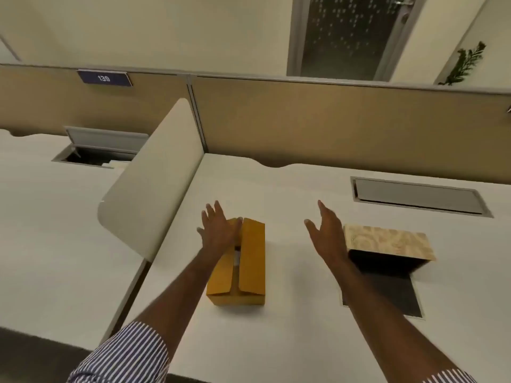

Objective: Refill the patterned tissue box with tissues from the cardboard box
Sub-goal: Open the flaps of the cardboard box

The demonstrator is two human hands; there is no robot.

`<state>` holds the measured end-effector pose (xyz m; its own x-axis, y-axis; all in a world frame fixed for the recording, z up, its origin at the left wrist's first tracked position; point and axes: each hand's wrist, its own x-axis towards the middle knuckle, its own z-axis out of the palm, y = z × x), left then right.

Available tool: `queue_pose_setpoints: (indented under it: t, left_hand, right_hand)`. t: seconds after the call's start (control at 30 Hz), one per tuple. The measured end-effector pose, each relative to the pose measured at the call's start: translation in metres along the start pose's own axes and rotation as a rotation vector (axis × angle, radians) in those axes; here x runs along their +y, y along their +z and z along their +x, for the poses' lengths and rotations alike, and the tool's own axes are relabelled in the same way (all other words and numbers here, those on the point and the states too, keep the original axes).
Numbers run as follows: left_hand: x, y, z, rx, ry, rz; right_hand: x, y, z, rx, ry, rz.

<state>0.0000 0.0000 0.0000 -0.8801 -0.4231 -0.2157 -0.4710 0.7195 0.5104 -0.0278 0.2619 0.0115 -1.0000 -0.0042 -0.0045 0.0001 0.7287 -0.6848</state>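
Observation:
A yellow-brown cardboard box (250, 261) lies on the white desk (290, 327), its top flaps nearly closed with a narrow gap down the middle. My left hand (217, 233) hovers open over the box's far left corner, fingers spread, holding nothing. To the right stands the patterned tissue box (387, 241), beige with a wood-grain swirl on top; its near side is open and dark inside. A dark flat panel (392, 294) lies on the desk in front of it. My right hand (327, 233) is open in the air between the two boxes, close to the patterned box's left edge.
A curved cream divider panel (154, 183) rises left of the cardboard box. A closed grey cable hatch (417, 196) sits at the desk's back right. The tan partition wall (331, 120) runs behind. The neighbouring desk has an open cable hatch (99, 149).

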Motion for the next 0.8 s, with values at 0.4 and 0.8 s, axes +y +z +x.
queue_pose_setpoints:
  t: [0.4,0.8]
  left_hand:
    - [-0.033,0.005,0.0,-0.094,-0.076,-0.14]
    - [-0.041,0.022,-0.003,-0.119,0.003,-0.026]
  right_hand:
    - [-0.071,0.106,-0.06,-0.448,0.16,-0.047]
    - [-0.082,0.118,-0.075,-0.449,0.177,-0.153]
